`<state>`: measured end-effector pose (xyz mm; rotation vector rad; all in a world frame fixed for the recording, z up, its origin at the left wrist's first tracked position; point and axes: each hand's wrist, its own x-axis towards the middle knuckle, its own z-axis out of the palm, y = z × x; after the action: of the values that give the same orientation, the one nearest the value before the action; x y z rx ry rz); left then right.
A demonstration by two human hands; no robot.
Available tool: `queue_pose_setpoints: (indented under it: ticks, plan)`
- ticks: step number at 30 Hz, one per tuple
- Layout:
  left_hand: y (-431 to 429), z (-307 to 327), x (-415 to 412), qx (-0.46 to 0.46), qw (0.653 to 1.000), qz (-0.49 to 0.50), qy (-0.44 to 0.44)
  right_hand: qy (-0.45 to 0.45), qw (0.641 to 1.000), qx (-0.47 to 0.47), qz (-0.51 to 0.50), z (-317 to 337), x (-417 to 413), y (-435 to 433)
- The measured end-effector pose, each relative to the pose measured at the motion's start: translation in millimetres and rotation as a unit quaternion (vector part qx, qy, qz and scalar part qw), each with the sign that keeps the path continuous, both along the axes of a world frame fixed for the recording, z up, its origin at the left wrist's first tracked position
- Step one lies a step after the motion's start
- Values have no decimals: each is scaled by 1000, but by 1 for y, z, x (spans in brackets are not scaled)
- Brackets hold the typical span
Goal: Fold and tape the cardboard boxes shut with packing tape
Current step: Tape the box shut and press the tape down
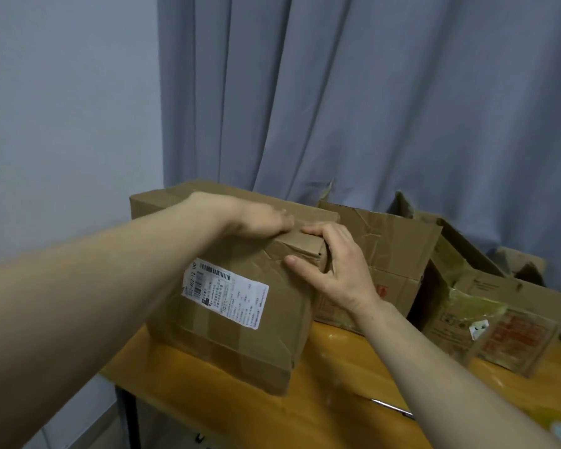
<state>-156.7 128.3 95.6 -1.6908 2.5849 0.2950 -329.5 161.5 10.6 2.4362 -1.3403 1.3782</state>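
**Position of the work.** The labelled box (234,319) stands on the surface (337,377), directly ahead of the person. Its shipping label (224,294) is on the near face. Its top panel runs away from the viewer toward the curtain (370,92) behind it.

**Hands.** The left hand (256,218) lies flat on the top panel with fingers straight, pressing down and holding nothing. The right hand (337,264) grips the top right corner of the labelled box, with the thumb on the near face and the fingers curled over the top edge. The fingertips of both hands nearly meet above that corner.

**Governing relation.** Both hands are at the right end of the top panel, and the remainder of the panel extends left and rearward from them. The right hand is nearer the corner. The left hand is nearer the panel centre and is judged better placed to hold the flaps down. Whether the top seam is already taped cannot be determined.

**Adjacent items.** A second box (386,254) stands touching or just beside the right side of the labelled box, with its flaps up. A third box (499,319), also open, lies further right. A thin metal item (392,408) rests on the surface nearer the viewer than the labelled box. No tape roll can be identified.

**Status.** Judged as flap closure in progress on the labelled box. At least two boxes are not yet closed.
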Motion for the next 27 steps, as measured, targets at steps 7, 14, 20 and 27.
queue_pose_setpoints:
  ticks: [7, 14, 20, 27]
  plan:
    - [-33, -8, 87, -40, 987, 152, -43, 13, 999, 41, 27, 5, -17, -4]
    - [-22, -6, 75, -76, 991, 112, -22, 148, 967, 201, -44, 69, 4, 1]
    - [-21, -6, 42, -22, 999, 40, 6, 335, 872, 344, -96, 75, 50, -33]
    - [-21, -8, 44, -32, 998, 49, -10, 315, 865, 381, -83, 86, 6, -8]
